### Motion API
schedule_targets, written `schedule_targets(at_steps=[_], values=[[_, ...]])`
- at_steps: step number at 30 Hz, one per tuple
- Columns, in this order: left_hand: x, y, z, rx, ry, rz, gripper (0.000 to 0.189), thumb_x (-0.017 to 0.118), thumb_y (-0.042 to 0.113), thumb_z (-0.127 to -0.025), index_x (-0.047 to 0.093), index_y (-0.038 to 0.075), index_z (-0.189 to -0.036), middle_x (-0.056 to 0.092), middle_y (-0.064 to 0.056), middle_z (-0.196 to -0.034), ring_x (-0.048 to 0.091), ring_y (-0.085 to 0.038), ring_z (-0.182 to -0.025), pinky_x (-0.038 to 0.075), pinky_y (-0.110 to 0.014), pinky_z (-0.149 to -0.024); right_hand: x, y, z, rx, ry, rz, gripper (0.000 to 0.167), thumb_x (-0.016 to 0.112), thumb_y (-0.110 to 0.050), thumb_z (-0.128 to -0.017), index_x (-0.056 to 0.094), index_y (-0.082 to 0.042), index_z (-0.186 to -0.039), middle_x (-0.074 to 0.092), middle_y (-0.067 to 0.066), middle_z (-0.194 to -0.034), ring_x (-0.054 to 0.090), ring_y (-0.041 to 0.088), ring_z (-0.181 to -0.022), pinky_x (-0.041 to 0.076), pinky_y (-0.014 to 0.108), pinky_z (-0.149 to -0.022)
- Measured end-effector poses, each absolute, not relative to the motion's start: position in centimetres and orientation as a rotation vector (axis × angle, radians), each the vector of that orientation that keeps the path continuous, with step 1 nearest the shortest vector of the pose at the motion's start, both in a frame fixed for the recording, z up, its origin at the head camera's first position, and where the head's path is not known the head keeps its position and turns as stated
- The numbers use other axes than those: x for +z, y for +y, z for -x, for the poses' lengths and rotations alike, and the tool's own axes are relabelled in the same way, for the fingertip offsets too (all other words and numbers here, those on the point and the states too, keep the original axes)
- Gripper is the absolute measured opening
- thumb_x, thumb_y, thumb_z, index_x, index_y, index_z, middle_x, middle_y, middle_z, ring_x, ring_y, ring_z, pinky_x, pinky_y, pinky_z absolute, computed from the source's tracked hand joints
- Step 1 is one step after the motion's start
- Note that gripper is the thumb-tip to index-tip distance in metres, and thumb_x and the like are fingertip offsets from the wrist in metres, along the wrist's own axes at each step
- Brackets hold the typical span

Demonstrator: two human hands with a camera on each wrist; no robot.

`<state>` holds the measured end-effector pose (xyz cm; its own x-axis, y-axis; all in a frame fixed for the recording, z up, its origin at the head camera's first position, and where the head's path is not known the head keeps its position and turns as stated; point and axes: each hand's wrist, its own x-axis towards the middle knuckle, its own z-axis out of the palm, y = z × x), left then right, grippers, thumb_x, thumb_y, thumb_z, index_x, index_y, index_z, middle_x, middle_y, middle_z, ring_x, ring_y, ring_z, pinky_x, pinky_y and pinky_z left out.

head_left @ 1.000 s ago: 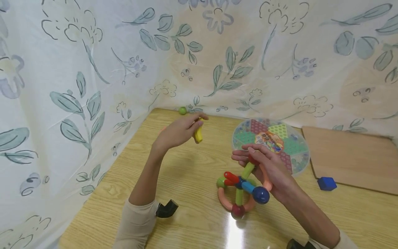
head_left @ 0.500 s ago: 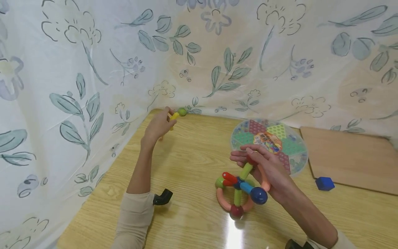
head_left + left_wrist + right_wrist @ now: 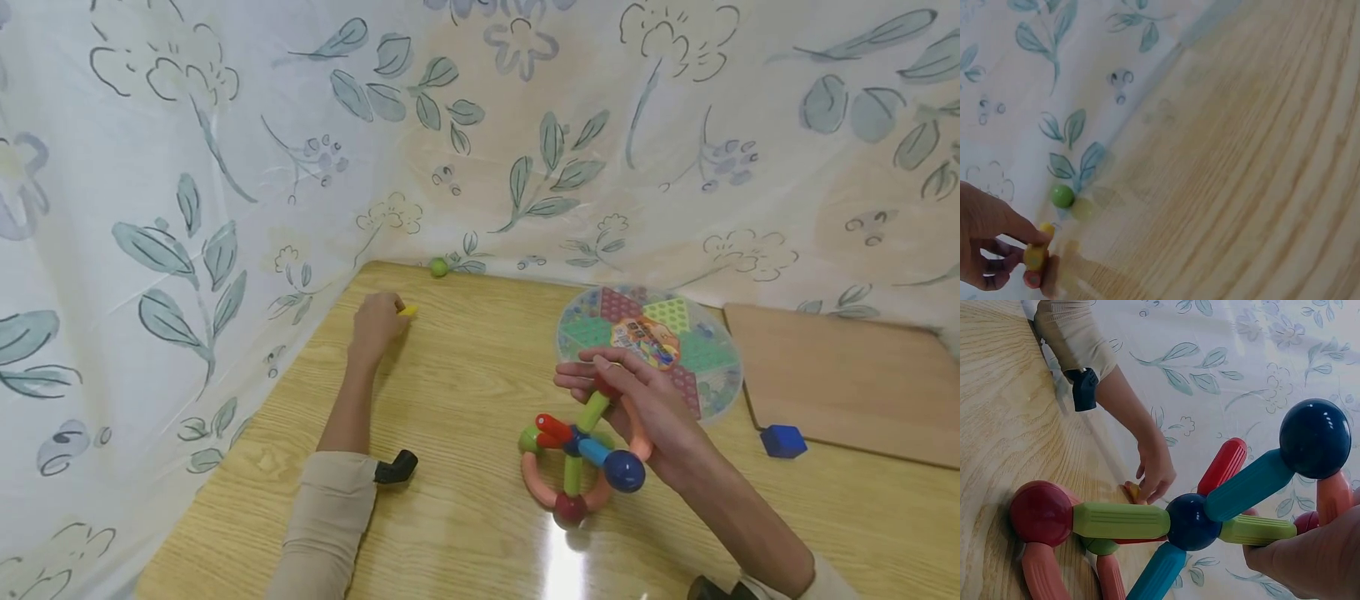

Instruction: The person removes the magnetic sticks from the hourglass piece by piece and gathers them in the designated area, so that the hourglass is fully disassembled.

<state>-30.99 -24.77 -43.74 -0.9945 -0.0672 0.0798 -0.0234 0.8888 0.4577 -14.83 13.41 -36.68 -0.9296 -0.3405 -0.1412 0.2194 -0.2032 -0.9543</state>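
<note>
Left wrist: fingers (image 3: 1017,229) pinch a yellow piece (image 3: 1035,258) by a seemingly reddish end (image 3: 1032,279) hidden from head.

No text readable, dark lettering on the orange label (image 3: 647,341) in the middle of the round patterned board (image 3: 710,360), right of centre in the head view, characters too small and blurred to read, nothing legible in either wrist view

The stick (image 3: 408,312) is yellow, the block (image 3: 783,442) blue, the cloth (image 3: 480,158) pale (with grey-green leaves).
</note>
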Motion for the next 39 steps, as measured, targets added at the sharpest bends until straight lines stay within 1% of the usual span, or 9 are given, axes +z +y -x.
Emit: schedule_targets(at_steps=[3, 6, 13, 21, 24, 27, 34, 36, 39], values=[[-44.0, -24.6, 30.9, -0.645, -2.949, -0.074, 0.019, 0.072, 0.008, -0.095, 0.075, -0.009, -0.103, 0.075, -0.024, -0.111, 0.071, -0.037, -0.096, 0.060, -0.055, -0.091, -36.7, 13.4, 14.8, -2.171, 1.726, 0.149, 0.036, 0.057, -0.032, -0.108, 0.051, -0.007, -0.134, 0.077, 0.000, -0.123, 0.074, 0.013, -0.117, 0.057, 0.023, -0.100], [-44.1, -24.5, 30.8, -0.580, -2.951, -0.082, 0.017, 0.074, 0.007, -0.094, 0.074, -0.008, -0.100, 0.071, -0.027, -0.107, 0.063, -0.038, -0.092, 0.058, -0.057, -0.088, -36.8, 13.5, 14.8, -2.170, 1.726, 0.160, 0.038, 0.057, -0.031, -0.109, 0.049, -0.006, -0.136, 0.076, 0.000, -0.124, 0.074, 0.014, -0.118, 0.056, 0.024, -0.101], [-44.1, -24.8, 30.9, -0.594, -3.004, -0.183, 0.044, 0.073, 0.019, -0.097, 0.059, -0.005, -0.132, 0.056, -0.033, -0.131, 0.058, -0.053, -0.117, 0.055, -0.064, -0.096, -37.0, 13.7, 14.8, -2.186, 1.721, 0.172, 0.032, 0.057, -0.029, -0.109, 0.054, -0.007, -0.132, 0.077, 0.000, -0.123, 0.075, 0.014, -0.117, 0.057, 0.024, -0.101], [-43.2, -24.4, 30.7, -0.597, -3.052, -0.137, 0.054, 0.072, 0.022, -0.099, 0.053, -0.005, -0.142, 0.054, -0.034, -0.138, 0.057, -0.054, -0.123, 0.053, -0.065, -0.099, -37.0, 13.7, 14.8, -2.220, 1.660, 0.181, 0.029, 0.055, -0.029, -0.110, 0.054, -0.007, -0.129, 0.076, 0.003, -0.124, 0.074, 0.016, -0.117, 0.057, 0.026, -0.101], [-41.8, -22.6, 30.6, -0.705, -3.049, 0.073, 0.057, 0.068, 0.027, -0.102, 0.050, -0.002, -0.146, 0.053, -0.033, -0.140, 0.056, -0.052, -0.125, 0.053, -0.062, -0.101, -37.0, 13.6, 14.9, -2.246, 1.627, 0.174, 0.026, 0.054, -0.029, -0.110, 0.058, -0.008, -0.125, 0.076, 0.004, -0.123, 0.075, 0.018, -0.117, 0.058, 0.026, -0.099], [-39.6, -19.2, 29.5, -0.932, -3.012, 0.441, 0.054, 0.066, 0.031, -0.104, 0.053, 0.001, -0.146, 0.061, -0.028, -0.136, 0.063, -0.044, -0.123, 0.055, -0.054, -0.101, -37.1, 13.6, 14.8, -2.247, 1.614, 0.180, 0.028, 0.052, -0.032, -0.110, 0.060, -0.009, -0.124, 0.075, 0.005, -0.125, 0.074, 0.019, -0.119, 0.058, 0.027, -0.100], [-34.8, -9.9, 23.6, -1.137, -2.847, 1.303, 0.043, 0.064, 0.031, -0.105, 0.059, 0.011, -0.143, 0.073, -0.007, -0.120, 0.070, -0.017, -0.108, 0.059, -0.029, -0.093, -37.2, 13.4, 14.7, -2.222, 1.668, 0.133, 0.047, 0.043, -0.044, -0.112, 0.048, -0.005, -0.137, 0.069, 0.003, -0.130, 0.073, 0.014, -0.119, 0.056, 0.024, -0.103], [-34.3, -8.2, 22.1, -1.128, -2.819, 1.429, 0.042, 0.064, 0.029, -0.105, 0.060, 0.012, -0.142, 0.073, -0.003, -0.116, 0.068, -0.012, -0.104, 0.057, -0.024, -0.090, -37.2, 13.3, 14.6, -2.223, 1.698, 0.085, 0.052, 0.043, -0.047, -0.112, 0.044, -0.005, -0.142, 0.065, -0.001, -0.130, 0.072, 0.010, -0.115, 0.055, 0.022, -0.102], [-34.2, -6.7, 20.7, -1.090, -2.778, 1.504, 0.042, 0.066, 0.026, -0.104, 0.060, 0.010, -0.143, 0.072, -0.002, -0.113, 0.065, -0.011, -0.100, 0.057, -0.026, -0.089, -37.2, 13.4, 14.5, -2.233, 1.734, 0.008, 0.053, 0.043, -0.051, -0.110, 0.042, -0.008, -0.143, 0.061, -0.005, -0.125, 0.068, 0.005, -0.110, 0.055, 0.019, -0.101]])
